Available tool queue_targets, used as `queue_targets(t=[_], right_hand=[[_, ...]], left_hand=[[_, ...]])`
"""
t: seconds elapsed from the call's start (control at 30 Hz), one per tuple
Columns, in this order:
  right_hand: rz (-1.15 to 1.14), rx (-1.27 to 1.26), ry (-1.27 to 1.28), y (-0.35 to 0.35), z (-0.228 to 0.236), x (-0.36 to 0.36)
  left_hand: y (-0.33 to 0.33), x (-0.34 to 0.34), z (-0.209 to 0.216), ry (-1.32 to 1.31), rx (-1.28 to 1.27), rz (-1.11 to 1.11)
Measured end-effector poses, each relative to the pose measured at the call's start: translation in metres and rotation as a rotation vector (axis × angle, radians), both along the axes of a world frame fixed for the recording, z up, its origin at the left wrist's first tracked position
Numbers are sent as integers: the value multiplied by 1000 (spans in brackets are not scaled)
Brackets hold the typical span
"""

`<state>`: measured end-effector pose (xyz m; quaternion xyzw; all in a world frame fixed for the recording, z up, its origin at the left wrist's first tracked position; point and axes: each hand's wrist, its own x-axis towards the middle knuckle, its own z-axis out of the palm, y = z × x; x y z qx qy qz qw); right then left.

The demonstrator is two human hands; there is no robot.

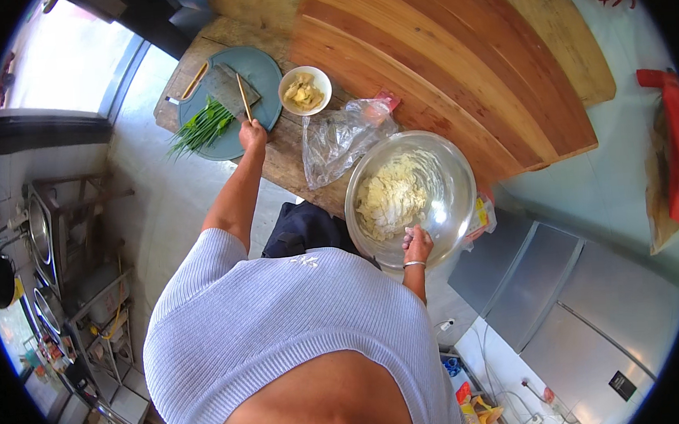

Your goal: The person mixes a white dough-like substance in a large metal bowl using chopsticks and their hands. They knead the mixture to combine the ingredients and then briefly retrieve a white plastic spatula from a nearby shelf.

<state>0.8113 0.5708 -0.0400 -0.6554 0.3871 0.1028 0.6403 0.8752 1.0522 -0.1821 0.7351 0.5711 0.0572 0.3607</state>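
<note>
My left hand is closed round a pair of chopsticks, over the edge of a blue-grey cutting board. A cleaver lies on that board beside a bunch of green chives or scallions. Curled fingers, whitened with flour or dough, show on my right hand at the near side of a large metal bowl. What those fingers hold, if anything, is too small to make out. Crumbly dough with dry flour fills the bowl's left part.
A white bowl of yellowish paste stands right of the board. Next to it lies a crumpled clear plastic bag. A large wooden board covers the table's far right. Stove racks stand left, a steel cabinet right.
</note>
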Motion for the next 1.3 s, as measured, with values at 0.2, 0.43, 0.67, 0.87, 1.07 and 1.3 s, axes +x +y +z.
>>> queue_targets(t=[0.2, 0.43, 0.67, 0.87, 1.07, 1.3], right_hand=[[-60, 26, -1, 7, 2, -14], [-75, 59, 9, 5, 8, -28], [-102, 72, -2, 4, 29, -20], [-196, 167, -171, -9, 48, -24], [-332, 418, -298, -36, 71, -82], [-633, 572, -442, -128, 88, -252]], left_hand=[[-5, 47, -4, -78, 54, 83], [-32, 71, 25, -49, 60, 141], [-39, 65, 15, 83, 251, 69], [-38, 52, -1, -36, 410, -107], [-24, -21, -50, -425, 204, -290], [-257, -86, 87, -646, 419, -822]])
